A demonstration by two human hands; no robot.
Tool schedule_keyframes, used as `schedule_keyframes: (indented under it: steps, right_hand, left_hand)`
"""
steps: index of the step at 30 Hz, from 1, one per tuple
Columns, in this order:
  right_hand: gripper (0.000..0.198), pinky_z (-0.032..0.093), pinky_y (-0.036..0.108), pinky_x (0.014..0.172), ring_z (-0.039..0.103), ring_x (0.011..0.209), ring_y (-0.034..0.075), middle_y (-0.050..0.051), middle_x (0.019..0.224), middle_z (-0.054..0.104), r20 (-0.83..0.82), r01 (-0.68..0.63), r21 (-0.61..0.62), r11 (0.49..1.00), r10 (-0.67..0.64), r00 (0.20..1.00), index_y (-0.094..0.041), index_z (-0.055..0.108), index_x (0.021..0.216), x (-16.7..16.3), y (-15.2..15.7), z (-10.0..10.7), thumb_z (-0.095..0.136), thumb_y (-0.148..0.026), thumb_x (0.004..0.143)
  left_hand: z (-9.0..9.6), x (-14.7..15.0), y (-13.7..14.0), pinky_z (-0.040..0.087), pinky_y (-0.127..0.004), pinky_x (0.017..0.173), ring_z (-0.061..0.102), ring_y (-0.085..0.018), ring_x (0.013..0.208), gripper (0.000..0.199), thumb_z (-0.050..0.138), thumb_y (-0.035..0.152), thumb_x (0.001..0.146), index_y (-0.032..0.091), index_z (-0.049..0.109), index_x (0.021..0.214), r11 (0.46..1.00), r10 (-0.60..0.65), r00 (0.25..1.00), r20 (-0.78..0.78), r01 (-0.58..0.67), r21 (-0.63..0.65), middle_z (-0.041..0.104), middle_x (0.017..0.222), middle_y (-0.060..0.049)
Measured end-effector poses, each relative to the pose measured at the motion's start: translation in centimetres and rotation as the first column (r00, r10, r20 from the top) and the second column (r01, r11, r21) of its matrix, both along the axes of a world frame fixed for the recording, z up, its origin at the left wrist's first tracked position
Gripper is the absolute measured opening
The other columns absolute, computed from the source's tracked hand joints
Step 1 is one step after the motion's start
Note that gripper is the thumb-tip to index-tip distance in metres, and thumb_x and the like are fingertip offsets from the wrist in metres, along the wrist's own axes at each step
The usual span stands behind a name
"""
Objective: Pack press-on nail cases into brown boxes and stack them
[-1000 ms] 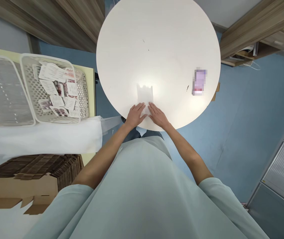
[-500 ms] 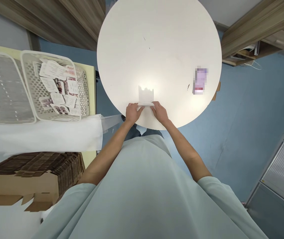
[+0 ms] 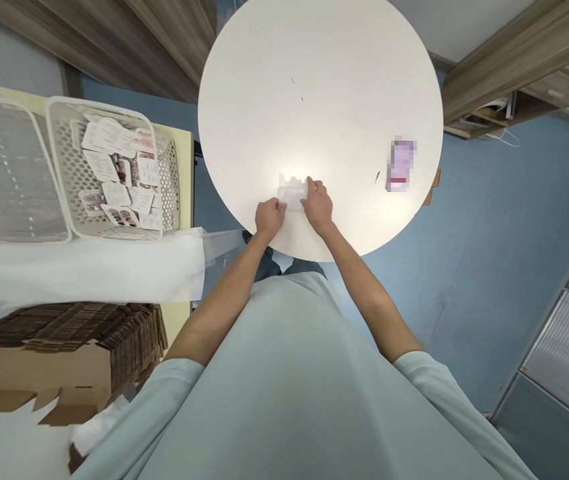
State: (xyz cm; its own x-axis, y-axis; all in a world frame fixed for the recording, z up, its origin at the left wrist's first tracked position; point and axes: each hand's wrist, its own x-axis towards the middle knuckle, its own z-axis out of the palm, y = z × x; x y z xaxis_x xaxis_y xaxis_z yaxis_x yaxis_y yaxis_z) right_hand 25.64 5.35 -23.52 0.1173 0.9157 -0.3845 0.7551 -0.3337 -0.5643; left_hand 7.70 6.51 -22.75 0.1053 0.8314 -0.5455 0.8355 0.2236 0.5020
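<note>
A small white sheet (image 3: 292,198) with a jagged far edge lies near the front of the round white table. It is partly folded over; whether it is paper, card or plastic I cannot tell. My left hand (image 3: 270,217) is closed, pinching the near left corner between thumb and fingers. At the right side, my right hand (image 3: 318,205) grips the sheet, its thumb on the near part and its fingers reaching up to the far right corner. The fingertips partly hide both side edges.
The round table (image 3: 324,80) carries a blurred purple item (image 3: 401,165) at the right. To the left, a white perforated basket (image 3: 167,173) holds several printed cards. Another white basket (image 3: 9,170) adjoins it. Flattened cardboard boxes (image 3: 39,367) are stacked nearer my left arm.
The near part of the sheet has gone from a raised fold to lying over toward the jagged edge. My right hand has moved farther up the right side; the left stays near its corner.
</note>
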Motion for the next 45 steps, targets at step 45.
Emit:
schedule_keyframes:
  steps: [45]
  right_hand:
    - [0.040, 0.058, 0.043, 0.108, 0.073, 0.127, 0.029, 0.014, 0.150, 0.072, -0.033, 0.124, -0.205, 0.971, -0.134, 0.990, -0.022, 0.063, 0.149, -14.4, 0.5, 6.4, 0.057, -0.025, 0.110]
  left_hand:
    - [3.1, -10.9, 1.3, 0.058, -0.052, 0.106, 0.073, -0.038, 0.119, 0.039, 0.062, 0.025, 0.105, 0.019, 0.066, 0.143, 0.953, 0.283, 0.959, -0.018, -0.279, 0.120, 0.065, 0.148, -0.021]
